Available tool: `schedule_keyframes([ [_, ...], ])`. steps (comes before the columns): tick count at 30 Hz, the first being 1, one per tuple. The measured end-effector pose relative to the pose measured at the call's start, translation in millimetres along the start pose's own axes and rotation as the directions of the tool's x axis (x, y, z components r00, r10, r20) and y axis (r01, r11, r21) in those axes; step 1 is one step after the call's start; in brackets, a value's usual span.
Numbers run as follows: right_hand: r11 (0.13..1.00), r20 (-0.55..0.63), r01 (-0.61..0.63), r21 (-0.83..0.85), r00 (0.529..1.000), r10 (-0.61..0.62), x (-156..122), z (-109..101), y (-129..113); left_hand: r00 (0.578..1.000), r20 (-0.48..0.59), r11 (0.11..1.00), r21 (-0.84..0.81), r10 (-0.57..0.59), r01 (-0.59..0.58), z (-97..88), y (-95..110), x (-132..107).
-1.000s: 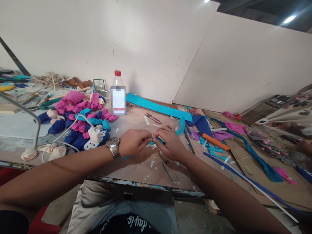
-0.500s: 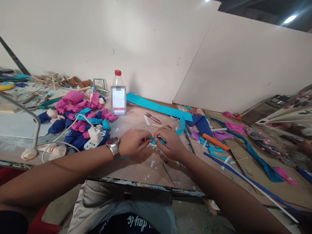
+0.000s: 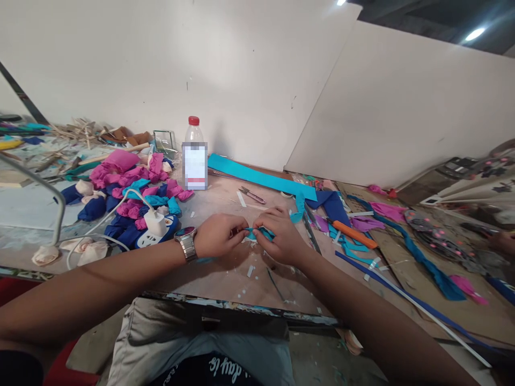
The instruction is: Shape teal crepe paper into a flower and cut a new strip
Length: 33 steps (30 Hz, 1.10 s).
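Observation:
Between my two hands is a small piece of teal fabric (image 3: pixel 251 234), partly hidden by my fingers. My left hand (image 3: pixel 220 236), with a metal watch on its wrist, pinches one end of it. The fingers of my right hand (image 3: pixel 279 236) are closed on the other end. Just beyond them lie a pair of thread snips (image 3: pixel 252 195) and a long turquoise fabric strip (image 3: pixel 261 178). A crumpled turquoise piece (image 3: pixel 298 208) rests right behind my right hand.
Left of my hands are a heap of pink and blue fabric bundles (image 3: pixel 124 174) and a power strip (image 3: pixel 155 236) with a plugged-in charger. A red-capped bottle (image 3: pixel 193 132) stands near the wall. An orange utility knife (image 3: pixel 354 234) lies to the right. Another person's hand (image 3: pixel 505 242) shows far right.
Both hands stay in almost the same place on the teal fabric, with only slight finger movement. The view has shifted a little.

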State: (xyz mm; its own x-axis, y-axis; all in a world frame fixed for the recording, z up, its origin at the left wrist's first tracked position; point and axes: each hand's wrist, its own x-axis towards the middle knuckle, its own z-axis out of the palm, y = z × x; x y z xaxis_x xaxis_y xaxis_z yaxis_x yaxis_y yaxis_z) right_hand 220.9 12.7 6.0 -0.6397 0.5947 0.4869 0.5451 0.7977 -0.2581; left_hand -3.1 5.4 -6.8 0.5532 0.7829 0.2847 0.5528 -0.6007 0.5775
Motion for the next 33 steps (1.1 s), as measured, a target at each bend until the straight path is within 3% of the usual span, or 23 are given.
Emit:
schedule_keyframes([
  [9, 1.000, 0.009, -0.006, 0.019, 1.000, 0.006, 0.1, 1.6, 0.2, 1.000, 0.016, 0.999, -0.039, -0.017, 0.017, 1.1, -2.5, 0.3],
  [21, 0.976, 0.002, 0.142, -0.167, 0.990, -0.144, 1.9, -3.9, -0.3, 0.992, 0.097, 0.911, -0.396, -0.080, 0.113, 0.1, -1.6, 2.8],
  [33, 0.981, 0.016, 0.157, -0.117, 0.988, -0.156, 2.2, -3.9, -2.2, 0.987, 0.115, 0.883, -0.444, -0.115, 0.155, 4.2, -5.2, 3.2],
])
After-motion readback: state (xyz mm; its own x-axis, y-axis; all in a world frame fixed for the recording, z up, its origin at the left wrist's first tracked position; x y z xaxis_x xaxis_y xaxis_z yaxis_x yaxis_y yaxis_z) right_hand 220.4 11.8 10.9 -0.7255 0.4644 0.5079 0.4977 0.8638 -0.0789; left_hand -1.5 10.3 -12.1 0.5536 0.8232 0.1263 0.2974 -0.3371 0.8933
